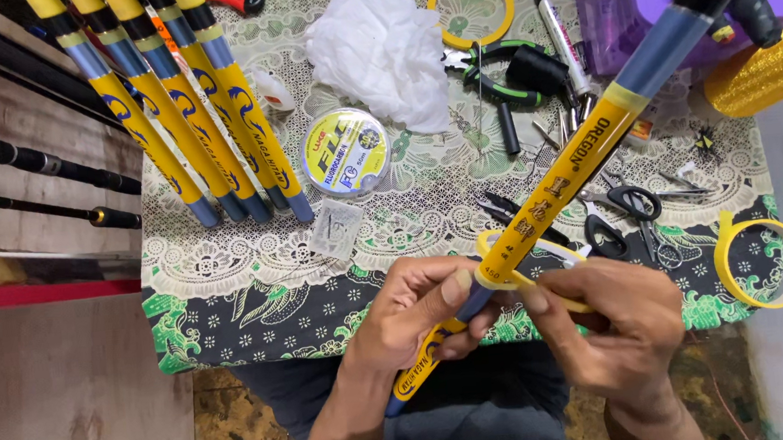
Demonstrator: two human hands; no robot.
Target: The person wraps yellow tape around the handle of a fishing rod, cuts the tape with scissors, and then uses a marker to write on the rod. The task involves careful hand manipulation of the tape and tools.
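1. Over the near edge of the table (pixel 232 305), the left hand (pixel 412 315) grips a yellow fishing rod (pixel 550 195) slanting up to the right.
2. Beside it, the right hand (pixel 615 324) pinches yellow tape (pixel 543 283) wrapped against the rod.

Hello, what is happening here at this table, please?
A person holds a yellow rod over the table edge. The left hand grips it low down, and the right hand presses yellow tape around it. Five similar rods lie on the patterned cloth, beside a line spool, scissors and a tape roll.
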